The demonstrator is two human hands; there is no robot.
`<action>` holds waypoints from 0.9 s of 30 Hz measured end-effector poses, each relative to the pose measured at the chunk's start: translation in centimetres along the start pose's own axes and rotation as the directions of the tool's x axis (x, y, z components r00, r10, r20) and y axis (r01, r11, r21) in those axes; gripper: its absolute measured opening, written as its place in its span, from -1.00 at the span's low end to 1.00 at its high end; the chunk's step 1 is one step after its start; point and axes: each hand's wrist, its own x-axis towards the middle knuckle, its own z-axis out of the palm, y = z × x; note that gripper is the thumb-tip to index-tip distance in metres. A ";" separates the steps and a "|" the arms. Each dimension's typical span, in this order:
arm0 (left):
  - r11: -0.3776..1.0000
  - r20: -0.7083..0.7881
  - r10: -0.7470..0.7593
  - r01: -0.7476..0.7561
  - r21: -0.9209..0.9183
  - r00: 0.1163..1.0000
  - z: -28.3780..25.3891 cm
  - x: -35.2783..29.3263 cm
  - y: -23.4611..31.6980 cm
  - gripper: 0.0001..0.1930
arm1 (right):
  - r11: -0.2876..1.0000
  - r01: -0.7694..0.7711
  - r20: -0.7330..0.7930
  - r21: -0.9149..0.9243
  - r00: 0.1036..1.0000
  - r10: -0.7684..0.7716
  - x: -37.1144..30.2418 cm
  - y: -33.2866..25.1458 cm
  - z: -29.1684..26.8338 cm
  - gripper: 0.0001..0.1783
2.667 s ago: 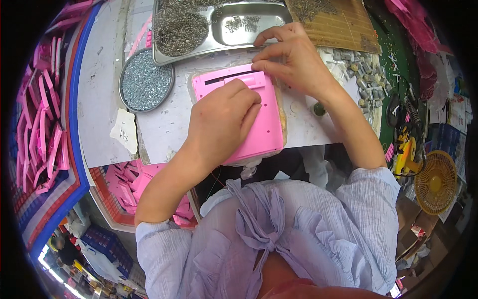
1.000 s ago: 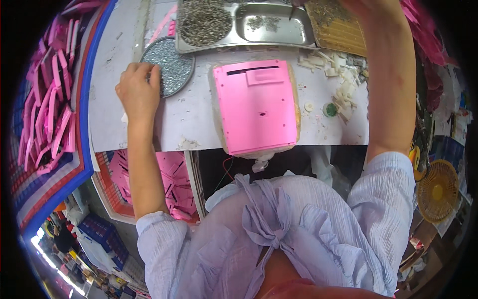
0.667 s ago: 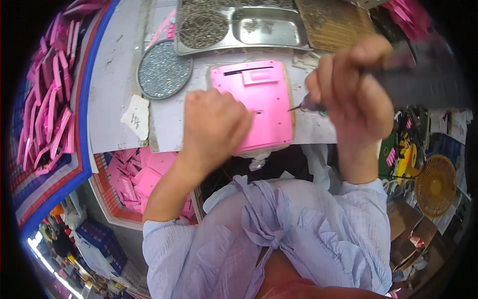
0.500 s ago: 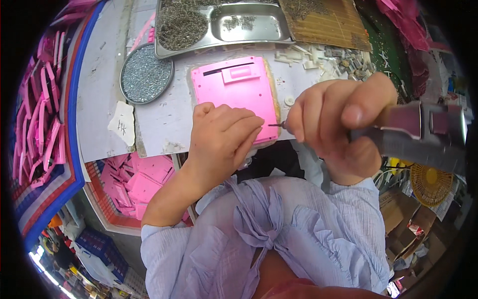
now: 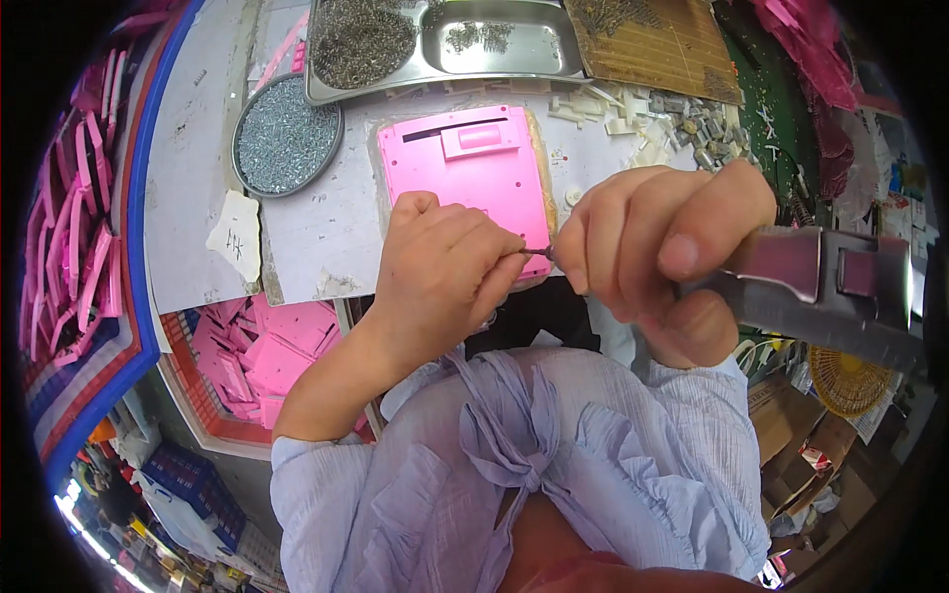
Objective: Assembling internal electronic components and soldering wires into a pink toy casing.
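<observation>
White bench bears a flat pink casing (image 5: 465, 173); left hand (image 5: 440, 277) pinches a screw (image 5: 539, 253), right hand (image 5: 662, 262) clenches a screwdriver (image 5: 820, 287).

A small dark screw (image 5: 539, 253) sits level, pinched at a grey-and-maroon electric screwdriver's (image 5: 820, 292) tip.

Both hands (image 5: 554, 267) meet at screwdriver tip (image 5: 539, 253) over pink casing (image 5: 465, 183).
</observation>
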 end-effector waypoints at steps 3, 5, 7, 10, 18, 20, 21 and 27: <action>0.998 0.092 -0.002 -0.004 0.068 0.996 -0.4 0.3 0.8 -0.74 | 0.998 -0.050 -0.034 0.026 0.998 0.051 -0.2 0.0 0.6 -0.67; 1.000 0.109 -0.017 0.020 -0.024 0.994 0.3 -0.8 0.3 -0.77 | 0.994 -0.104 -0.066 0.024 0.992 0.105 -0.5 -0.5 0.7 -0.67; 0.999 0.083 -0.034 0.037 -0.035 0.996 0.3 -1.7 -1.0 -0.82 | 0.990 -0.139 -0.108 0.015 0.984 0.140 -1.4 -0.5 0.3 -0.67; 0.993 0.026 -0.029 0.026 0.111 0.999 -0.2 -1.7 -2.2 -0.87 | 0.991 -0.126 -0.104 0.042 0.986 0.130 -3.4 0.9 -0.3 -0.66; 0.992 0.052 -0.036 0.029 0.126 0.998 0.7 -2.6 -2.4 -0.87 | 0.977 0.040 0.089 -0.209 0.996 -0.021 -5.2 3.8 -0.6 -0.73; 0.991 0.041 -0.052 0.046 0.124 0.998 0.6 -2.7 -2.2 -0.88 | 0.971 0.162 0.227 -0.175 0.966 -0.121 -4.3 4.4 -0.9 -0.73; 0.993 0.030 -0.043 0.039 0.116 0.999 0.7 -2.5 -2.2 -0.88 | 0.973 0.151 0.242 -0.174 0.964 -0.107 -4.1 4.4 -1.0 -0.73; 0.996 0.011 -0.048 0.047 0.078 0.999 1.0 -2.8 -2.6 -0.89 | 0.999 0.026 0.153 -0.036 0.988 -0.020 -2.2 3.5 -0.8 -0.69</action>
